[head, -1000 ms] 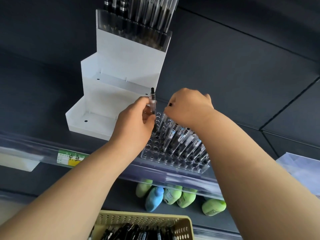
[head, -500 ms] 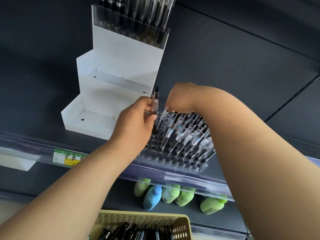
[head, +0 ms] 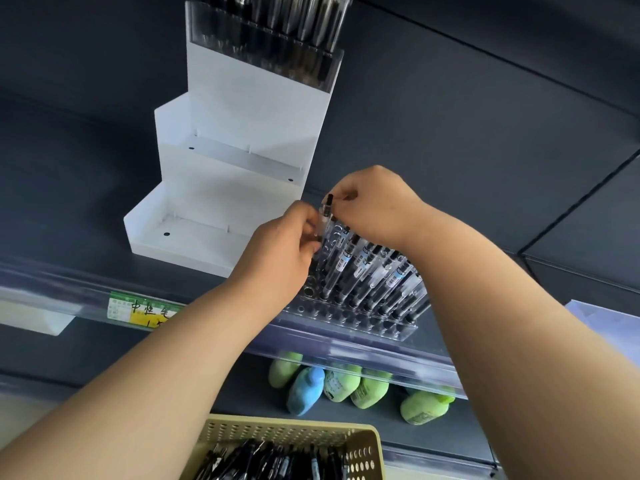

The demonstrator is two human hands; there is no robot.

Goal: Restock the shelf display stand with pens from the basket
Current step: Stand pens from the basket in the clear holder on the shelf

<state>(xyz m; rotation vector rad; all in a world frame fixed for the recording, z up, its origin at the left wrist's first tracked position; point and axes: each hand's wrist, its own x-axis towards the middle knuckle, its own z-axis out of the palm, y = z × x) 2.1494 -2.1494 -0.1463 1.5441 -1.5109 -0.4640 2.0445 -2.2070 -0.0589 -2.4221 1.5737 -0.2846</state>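
A clear acrylic display stand (head: pixel 349 320) with rows of holes sits on the dark shelf, its right side filled with several clear pens (head: pixel 367 268). My left hand (head: pixel 280 251) grips one clear pen (head: pixel 325 216) with a black tip, held upright over the stand's left rows. My right hand (head: pixel 374 206) pinches the top of that same pen, fingers curled. A yellow perforated basket (head: pixel 360 445) holding several black pens (head: pixel 270 462) sits at the bottom edge of the view.
A white stepped display (head: pixel 221 188) stands left of the stand, its top tier packed with pens (head: pixel 294 15). A clear shelf-edge strip carries a green-yellow price label (head: pixel 142 311). Green and blue bottles (head: pixel 332 382) lie on the shelf below.
My right hand has moved left from the pens in the stand to the top of the pen in my left hand. The view has shifted slightly.
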